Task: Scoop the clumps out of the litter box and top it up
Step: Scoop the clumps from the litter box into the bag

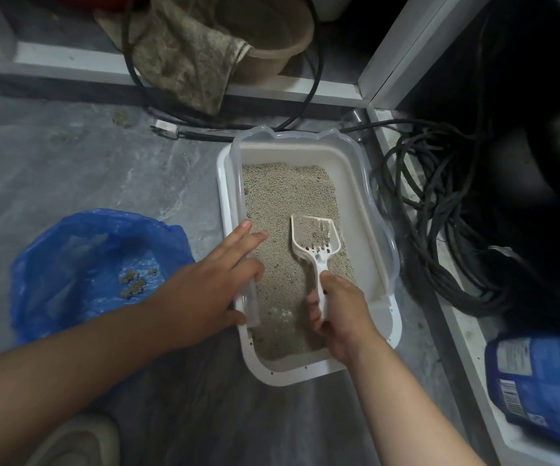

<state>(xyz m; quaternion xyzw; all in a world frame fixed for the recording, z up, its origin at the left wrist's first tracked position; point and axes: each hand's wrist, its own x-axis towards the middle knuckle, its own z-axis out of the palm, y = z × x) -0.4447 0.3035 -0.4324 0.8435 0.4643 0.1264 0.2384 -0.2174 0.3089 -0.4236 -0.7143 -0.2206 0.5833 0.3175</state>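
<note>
Nothing here can actually be read. The only print in sight is on the blue bag (540, 388) lying at the right, near the litter box (384, 317): a pale label panel with lines of small type, too blurred to make out, and below it a white barcode sticker (514, 400) whose bars show but whose digits do not. No brand name on that bag is legible. The scoop (317, 243) and the blue plastic liner (70, 264) show no lettering.

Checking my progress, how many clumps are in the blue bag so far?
4 clumps, huddled together on the bottom of the blue bag, left of the litter box; folds may hide more.
</note>
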